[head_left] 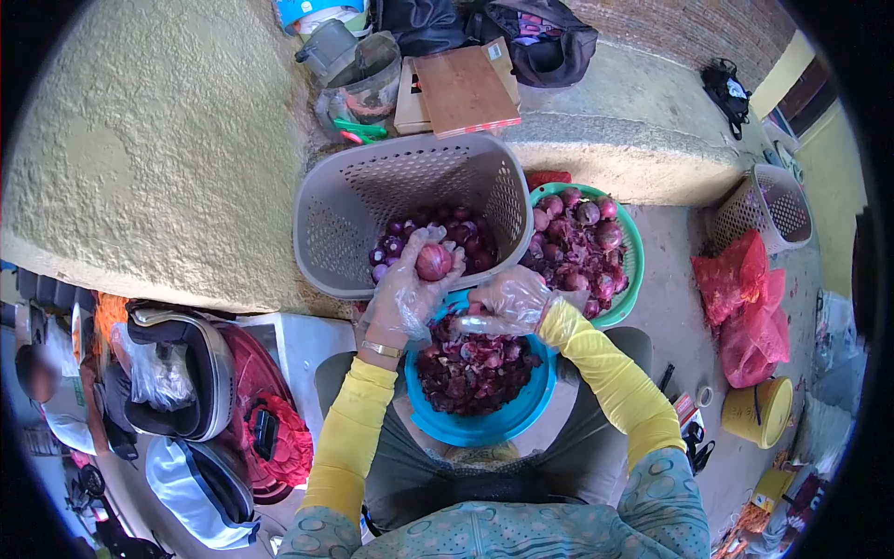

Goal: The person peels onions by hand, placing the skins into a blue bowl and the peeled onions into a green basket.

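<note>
My left hand (414,289), in a clear plastic glove, is closed around a red onion (434,262) over the near rim of the grey plastic basket (326,224). Peeled purple onions (470,244) lie in the bottom of that basket. My right hand (514,300), gloved too, is closed on a knife (470,324) whose pale blade points left over the blue basin (480,430). Dark red onion skins (470,377) fill the basin between my knees. To the right, a green colander (636,270) holds unpeeled onions (568,238) and loose skins.
A ledge (615,140) behind the basket bears a brown board (466,88), a dark bag (540,42) and a clear bucket (368,79). Right stand red mesh sacks (750,317), a yellow bucket (756,415) and another basket (764,210). A person (88,391) is at far left.
</note>
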`<state>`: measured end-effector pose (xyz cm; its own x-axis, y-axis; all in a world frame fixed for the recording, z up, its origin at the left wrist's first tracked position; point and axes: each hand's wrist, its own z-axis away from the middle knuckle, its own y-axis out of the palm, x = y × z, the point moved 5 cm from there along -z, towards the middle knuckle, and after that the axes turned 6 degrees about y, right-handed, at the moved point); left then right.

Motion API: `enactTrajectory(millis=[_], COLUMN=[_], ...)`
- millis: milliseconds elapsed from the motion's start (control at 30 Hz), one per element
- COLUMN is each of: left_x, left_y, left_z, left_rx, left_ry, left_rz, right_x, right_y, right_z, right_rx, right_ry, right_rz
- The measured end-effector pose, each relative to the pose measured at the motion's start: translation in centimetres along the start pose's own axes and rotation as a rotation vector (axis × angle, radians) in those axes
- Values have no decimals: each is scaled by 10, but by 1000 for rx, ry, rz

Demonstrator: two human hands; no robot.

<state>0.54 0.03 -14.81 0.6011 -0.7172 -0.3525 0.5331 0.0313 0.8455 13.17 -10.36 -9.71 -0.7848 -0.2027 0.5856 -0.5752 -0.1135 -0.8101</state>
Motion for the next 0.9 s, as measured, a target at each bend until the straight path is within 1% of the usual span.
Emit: enactTrajectory(millis=[67, 133, 233, 367, 433, 467, 533, 567, 600, 633, 667, 700, 833, 900], left_x=[-3, -5, -4, -6, -5, -6, -4, -3, -3, -3, 0, 3, 11, 12], left_y=[5, 9, 7, 16, 13, 19, 35, 37, 36, 35, 35, 35, 22, 25], left_z=[5, 8, 7, 15, 17, 22, 32, 34, 36, 36, 36, 34, 22, 24], left_rx=[5, 49, 78, 53, 120, 118, 150, 151, 130, 108, 107, 101, 58, 41], left_ry=[-12, -21, -6, -2, -28, -24, -14, -14, -11, -8, -10, -6, -7, -22], left_rz=[13, -66, -75, -123, -172, -170, -291, -290, -427, -565, -566, -590, -671, -678], right_x=[2, -1, -4, 12, 11, 10, 3, 4, 3, 2, 4, 12, -1, -9], right_y=[0, 8, 17, 2, -7, -6, -26, -32, -32, -34, -36, -41, -27, -21], right_z=[0, -1, 0, 2, 1, 1, 3, 3, 2, 1, 0, -1, -5, -7], right_rx=[29, 106, 108, 168, 89, 92, -292, -365, -366, -423, -479, -481, -484, -311], right_ry=[0, 41, 76, 123, 152, 148, 210, 183, 183, 160, 138, 161, 137, 295], right_rz=[43, 100, 77, 51, 88, 88, -33, 3, 4, 12, 19, -56, -11, 42])
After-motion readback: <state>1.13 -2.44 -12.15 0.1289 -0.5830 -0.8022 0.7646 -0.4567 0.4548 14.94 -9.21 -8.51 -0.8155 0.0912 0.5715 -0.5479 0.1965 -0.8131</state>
